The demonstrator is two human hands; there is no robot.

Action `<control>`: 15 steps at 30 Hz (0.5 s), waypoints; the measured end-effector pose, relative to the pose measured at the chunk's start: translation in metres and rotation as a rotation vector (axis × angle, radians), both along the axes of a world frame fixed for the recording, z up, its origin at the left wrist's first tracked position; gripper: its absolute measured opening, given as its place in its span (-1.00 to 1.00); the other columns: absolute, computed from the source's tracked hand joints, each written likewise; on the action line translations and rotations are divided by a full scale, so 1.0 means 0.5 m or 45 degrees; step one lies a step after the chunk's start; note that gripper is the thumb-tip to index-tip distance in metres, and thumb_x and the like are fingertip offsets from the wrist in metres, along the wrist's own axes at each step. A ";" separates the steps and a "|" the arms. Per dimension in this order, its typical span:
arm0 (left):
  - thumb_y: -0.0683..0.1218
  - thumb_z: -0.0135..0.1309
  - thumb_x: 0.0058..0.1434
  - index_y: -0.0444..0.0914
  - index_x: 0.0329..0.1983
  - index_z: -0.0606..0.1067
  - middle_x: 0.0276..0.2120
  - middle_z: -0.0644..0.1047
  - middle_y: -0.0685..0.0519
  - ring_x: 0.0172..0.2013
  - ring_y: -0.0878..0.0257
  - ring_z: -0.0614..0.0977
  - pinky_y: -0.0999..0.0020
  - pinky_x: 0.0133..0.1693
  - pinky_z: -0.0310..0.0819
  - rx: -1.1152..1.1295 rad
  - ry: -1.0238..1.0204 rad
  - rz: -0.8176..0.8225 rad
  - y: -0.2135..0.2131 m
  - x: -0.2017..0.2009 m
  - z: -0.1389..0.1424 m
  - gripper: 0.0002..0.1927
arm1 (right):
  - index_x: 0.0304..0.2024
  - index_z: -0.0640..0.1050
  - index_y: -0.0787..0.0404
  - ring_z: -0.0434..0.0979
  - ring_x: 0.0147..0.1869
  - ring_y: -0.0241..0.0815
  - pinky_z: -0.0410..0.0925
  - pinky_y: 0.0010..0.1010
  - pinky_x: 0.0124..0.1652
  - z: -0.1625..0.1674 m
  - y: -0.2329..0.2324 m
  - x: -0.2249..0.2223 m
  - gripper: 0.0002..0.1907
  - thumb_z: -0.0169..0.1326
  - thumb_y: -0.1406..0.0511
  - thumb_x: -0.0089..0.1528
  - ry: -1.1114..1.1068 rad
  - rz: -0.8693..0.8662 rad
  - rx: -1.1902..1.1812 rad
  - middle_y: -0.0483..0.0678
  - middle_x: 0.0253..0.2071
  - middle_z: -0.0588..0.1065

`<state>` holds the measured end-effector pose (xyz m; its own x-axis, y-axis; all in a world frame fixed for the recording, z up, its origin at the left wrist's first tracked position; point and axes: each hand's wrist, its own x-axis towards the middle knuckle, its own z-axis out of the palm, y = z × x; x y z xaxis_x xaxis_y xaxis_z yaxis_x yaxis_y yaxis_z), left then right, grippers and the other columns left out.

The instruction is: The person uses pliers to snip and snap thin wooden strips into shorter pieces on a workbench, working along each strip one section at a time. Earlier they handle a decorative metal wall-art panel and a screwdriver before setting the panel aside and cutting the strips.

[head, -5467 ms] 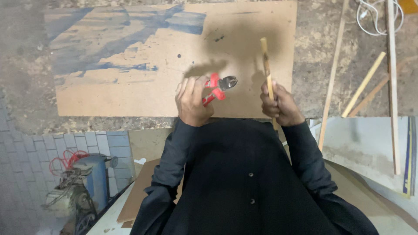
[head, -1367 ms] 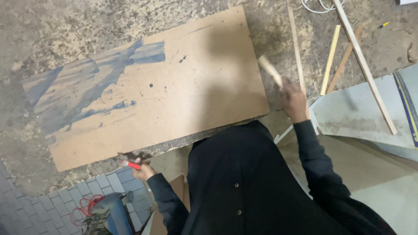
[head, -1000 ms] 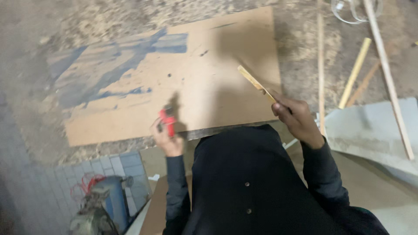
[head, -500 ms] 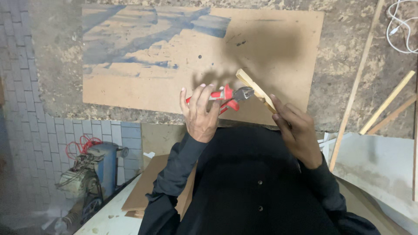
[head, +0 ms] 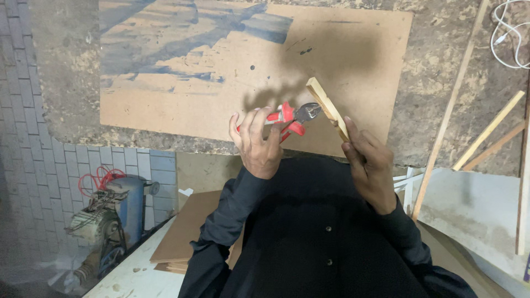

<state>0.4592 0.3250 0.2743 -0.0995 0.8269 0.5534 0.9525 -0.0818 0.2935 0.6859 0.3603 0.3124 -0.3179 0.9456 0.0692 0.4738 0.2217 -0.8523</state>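
My left hand [head: 258,142] grips red-handled pliers [head: 291,117], jaws pointing right toward a short pale wooden stick [head: 327,106]. That stick is held near its lower end by my right hand [head: 370,161] and tilts up to the left. The plier jaws sit close beside the stick's upper part; I cannot tell whether they touch. Both hands are raised in front of my dark buttoned shirt [head: 326,237], above a large brown board [head: 182,94] lying on the ground.
Long thin wooden strips [head: 448,105] lie on the rough ground at the right, near a white cable [head: 510,38]. A blue motor with red wires [head: 107,207] stands at lower left on tiled floor. Flat boards [head: 182,243] lie stacked below me.
My left hand swung from low at my side up to chest height with the pliers. My right hand brought the stick in toward them. The view shifted over the board.
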 end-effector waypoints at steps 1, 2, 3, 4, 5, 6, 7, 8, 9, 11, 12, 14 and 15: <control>-0.27 0.15 0.23 -0.19 -0.17 0.53 0.18 0.43 0.01 0.19 0.03 0.49 -0.30 0.28 0.22 0.002 0.005 0.008 0.000 0.002 -0.001 -0.85 | 0.36 0.44 0.24 0.17 -0.42 -0.31 0.14 -0.39 -0.38 0.000 0.000 -0.002 -0.51 0.10 0.42 0.36 -0.001 -0.008 -0.001 -0.09 -0.46 0.17; -0.26 0.14 0.22 -0.18 -0.17 0.53 0.17 0.43 0.01 0.19 0.03 0.50 -0.29 0.27 0.23 0.006 0.010 0.015 0.001 0.003 -0.003 -0.85 | 0.36 0.44 0.24 0.16 -0.42 -0.31 0.13 -0.39 -0.38 0.000 0.000 -0.003 -0.51 0.10 0.42 0.36 -0.002 -0.018 0.000 -0.09 -0.46 0.16; -0.26 0.14 0.23 -0.18 -0.18 0.53 0.18 0.44 0.01 0.19 0.04 0.50 -0.28 0.26 0.23 0.015 0.019 0.022 0.002 0.004 -0.004 -0.86 | 0.36 0.44 0.24 0.16 -0.43 -0.31 0.12 -0.38 -0.38 0.000 -0.001 -0.005 -0.50 0.10 0.42 0.36 -0.004 -0.028 -0.002 -0.08 -0.46 0.16; -0.25 0.15 0.23 -0.18 -0.20 0.52 0.18 0.44 0.02 0.19 0.04 0.50 -0.27 0.26 0.23 0.023 0.027 0.031 0.002 0.004 -0.005 -0.87 | 0.36 0.44 0.24 0.15 -0.43 -0.31 0.12 -0.38 -0.39 0.000 -0.001 -0.006 -0.51 0.10 0.42 0.36 -0.002 -0.031 -0.018 -0.08 -0.46 0.15; -0.25 0.15 0.24 -0.17 -0.21 0.52 0.18 0.44 0.02 0.19 0.04 0.50 -0.26 0.26 0.24 0.034 0.036 0.039 0.003 0.004 -0.006 -0.88 | 0.36 0.44 0.23 0.15 -0.43 -0.31 0.12 -0.38 -0.39 0.000 -0.001 -0.007 -0.51 0.09 0.42 0.37 0.002 -0.034 -0.030 -0.08 -0.46 0.15; -0.24 0.16 0.25 -0.17 -0.20 0.53 0.18 0.44 0.03 0.19 0.05 0.49 -0.26 0.26 0.23 0.045 0.057 0.042 0.005 0.003 -0.006 -0.89 | 0.37 0.44 0.23 0.15 -0.43 -0.31 0.12 -0.38 -0.39 0.001 0.000 -0.007 -0.52 0.09 0.42 0.37 0.005 -0.038 -0.042 -0.08 -0.47 0.14; -0.23 0.17 0.26 -0.16 -0.19 0.53 0.18 0.43 0.03 0.20 0.05 0.49 -0.26 0.26 0.23 0.053 0.077 0.045 0.006 0.001 -0.007 -0.89 | 0.36 0.45 0.23 0.15 -0.43 -0.31 0.12 -0.38 -0.39 0.001 0.000 -0.006 -0.52 0.09 0.42 0.37 0.000 -0.028 -0.039 -0.07 -0.47 0.15; -0.22 0.17 0.27 -0.16 -0.18 0.54 0.18 0.43 0.04 0.20 0.06 0.49 -0.27 0.26 0.23 0.063 0.097 0.048 0.007 -0.001 -0.007 -0.90 | 0.36 0.45 0.23 0.16 -0.43 -0.31 0.12 -0.38 -0.39 0.002 0.001 -0.004 -0.52 0.09 0.42 0.37 -0.004 -0.018 -0.033 -0.07 -0.47 0.15; -0.21 0.17 0.28 -0.17 -0.18 0.54 0.18 0.43 0.03 0.20 0.06 0.48 -0.27 0.26 0.22 0.055 0.099 0.037 0.008 -0.003 -0.007 -0.90 | 0.36 0.45 0.23 0.16 -0.43 -0.30 0.13 -0.38 -0.39 0.002 0.003 -0.002 -0.52 0.09 0.42 0.37 -0.008 -0.008 -0.026 -0.07 -0.47 0.16; -0.19 0.17 0.28 -0.18 -0.17 0.54 0.19 0.43 0.02 0.20 0.06 0.48 -0.27 0.25 0.22 0.034 0.103 0.011 0.009 -0.009 -0.006 -0.92 | 0.37 0.44 0.24 0.17 -0.42 -0.30 0.14 -0.37 -0.38 0.003 0.004 0.002 -0.51 0.08 0.42 0.37 -0.019 -0.008 -0.029 -0.07 -0.46 0.17; -0.19 0.17 0.29 -0.18 -0.17 0.54 0.19 0.43 0.02 0.21 0.06 0.47 -0.27 0.25 0.22 0.031 0.109 -0.001 0.009 -0.011 -0.006 -0.92 | 0.37 0.44 0.24 0.17 -0.42 -0.30 0.14 -0.37 -0.38 0.003 0.004 0.004 -0.51 0.08 0.42 0.37 -0.024 -0.007 -0.028 -0.07 -0.46 0.18; -0.19 0.16 0.30 -0.19 -0.16 0.54 0.19 0.43 0.03 0.21 0.06 0.47 -0.27 0.26 0.21 0.025 0.122 -0.024 0.010 -0.017 -0.005 -0.92 | 0.36 0.44 0.23 0.18 -0.42 -0.30 0.15 -0.37 -0.38 0.003 0.005 0.007 -0.51 0.08 0.42 0.36 -0.032 -0.002 -0.021 -0.07 -0.45 0.20; -0.19 0.16 0.29 -0.19 -0.16 0.55 0.20 0.43 0.03 0.21 0.06 0.47 -0.27 0.26 0.21 0.015 0.131 -0.033 0.011 -0.019 -0.005 -0.91 | 0.36 0.45 0.22 0.18 -0.42 -0.30 0.15 -0.37 -0.38 0.003 0.005 0.009 -0.51 0.08 0.42 0.36 -0.037 -0.001 -0.018 -0.07 -0.45 0.22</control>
